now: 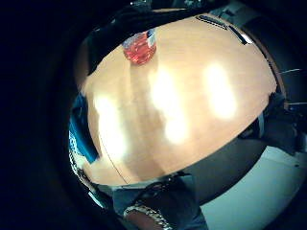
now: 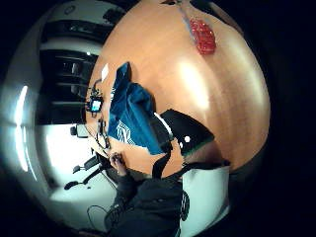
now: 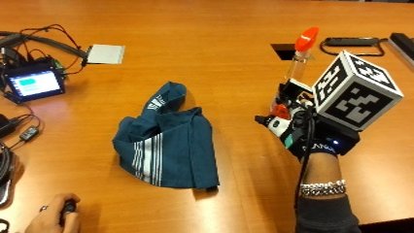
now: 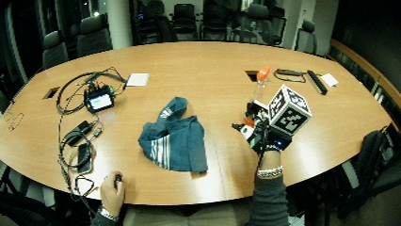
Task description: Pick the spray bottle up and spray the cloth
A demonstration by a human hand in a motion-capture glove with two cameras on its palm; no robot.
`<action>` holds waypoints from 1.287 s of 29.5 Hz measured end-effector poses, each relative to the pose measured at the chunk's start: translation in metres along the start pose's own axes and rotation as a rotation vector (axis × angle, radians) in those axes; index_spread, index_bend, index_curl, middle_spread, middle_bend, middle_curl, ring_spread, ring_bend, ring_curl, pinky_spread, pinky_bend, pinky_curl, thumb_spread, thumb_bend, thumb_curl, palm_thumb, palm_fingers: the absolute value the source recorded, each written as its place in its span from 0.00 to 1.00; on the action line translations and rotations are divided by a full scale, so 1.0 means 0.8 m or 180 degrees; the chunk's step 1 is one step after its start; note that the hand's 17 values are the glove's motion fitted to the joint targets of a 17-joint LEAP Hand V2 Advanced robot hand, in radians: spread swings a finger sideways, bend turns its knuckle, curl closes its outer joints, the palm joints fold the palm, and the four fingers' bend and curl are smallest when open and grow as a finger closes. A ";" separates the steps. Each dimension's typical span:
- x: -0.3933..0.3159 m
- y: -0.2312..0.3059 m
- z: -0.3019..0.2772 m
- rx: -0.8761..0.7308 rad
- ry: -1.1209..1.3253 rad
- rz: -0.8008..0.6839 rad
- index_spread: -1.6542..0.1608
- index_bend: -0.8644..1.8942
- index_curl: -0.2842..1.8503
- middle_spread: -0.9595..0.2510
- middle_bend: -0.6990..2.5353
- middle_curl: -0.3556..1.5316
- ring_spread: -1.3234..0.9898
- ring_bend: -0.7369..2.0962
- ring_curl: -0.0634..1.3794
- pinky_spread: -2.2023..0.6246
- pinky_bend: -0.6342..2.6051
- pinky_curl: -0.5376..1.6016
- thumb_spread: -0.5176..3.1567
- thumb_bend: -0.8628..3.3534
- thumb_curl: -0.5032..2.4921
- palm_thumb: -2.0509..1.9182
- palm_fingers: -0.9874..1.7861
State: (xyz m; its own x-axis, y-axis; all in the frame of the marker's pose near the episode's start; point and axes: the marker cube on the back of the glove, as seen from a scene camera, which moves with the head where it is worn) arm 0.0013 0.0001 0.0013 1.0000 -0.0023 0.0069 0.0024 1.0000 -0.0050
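A meeting room: a large oval conference table (image 4: 188, 61) ringed by office chairs (image 4: 94, 33).

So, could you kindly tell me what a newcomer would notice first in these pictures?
Probably the crumpled teal cloth with white stripes lying mid-table, then the spray bottle with its orange top standing upright beyond the gloved right hand. A small lit screen among cables sits at the table's far left.

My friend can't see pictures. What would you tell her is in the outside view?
A gloved right hand reaches across a wooden table toward a clear spray bottle with an orange top, which stands just beyond it. A crumpled blue cloth with white stripes lies beside the hand, and a small screen with cables sits at the far edge.
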 end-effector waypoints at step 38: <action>-0.026 -0.035 0.017 0.0282 -0.0174 -0.0199 0.70 0.37 0.26 0.80 0.28 0.33 0.58 0.34 0.18 0.87 0.32 0.38 0.44 0.22 0.25 0.66 0.51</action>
State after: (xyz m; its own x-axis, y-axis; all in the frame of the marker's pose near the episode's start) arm -0.0197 -0.0275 0.0147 0.9960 -0.0669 0.0589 0.0618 0.9944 0.0857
